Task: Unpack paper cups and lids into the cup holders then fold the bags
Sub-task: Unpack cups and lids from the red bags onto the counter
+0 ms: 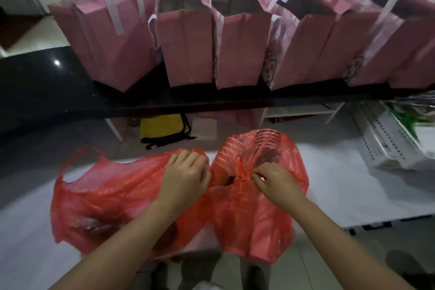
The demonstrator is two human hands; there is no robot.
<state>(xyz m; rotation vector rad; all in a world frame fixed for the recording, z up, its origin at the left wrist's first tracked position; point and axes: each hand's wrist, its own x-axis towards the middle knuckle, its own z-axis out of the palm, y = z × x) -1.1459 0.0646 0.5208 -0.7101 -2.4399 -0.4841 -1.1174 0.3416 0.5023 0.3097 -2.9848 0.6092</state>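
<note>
Two red bags lie side by side at the near edge of the white worktop point(341, 190). The left hand point(186, 176) curls on the left bag point(106, 195). The right hand point(275, 181) pinches, it seems, the knot point(241, 175) of the right bag point(256, 219).

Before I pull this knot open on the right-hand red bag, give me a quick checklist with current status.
1. Right hand on the knot: ok, its fingertips pinch at the tied neck of the right red bag.
2. Left hand steadying: ok, its fingers are curled on red plastic where the left red bag meets the right one.
3. Knot loosened: not ok, the neck is still gathered tight.
4. Contents identified: cannot tell; ribbed stacked shapes show through the plastic at the top.
5. Bags supported: ok, both rest on the white surface.
6. Cup holders ready: cannot tell, none visible; only pink paper bags on the dark counter.
</note>
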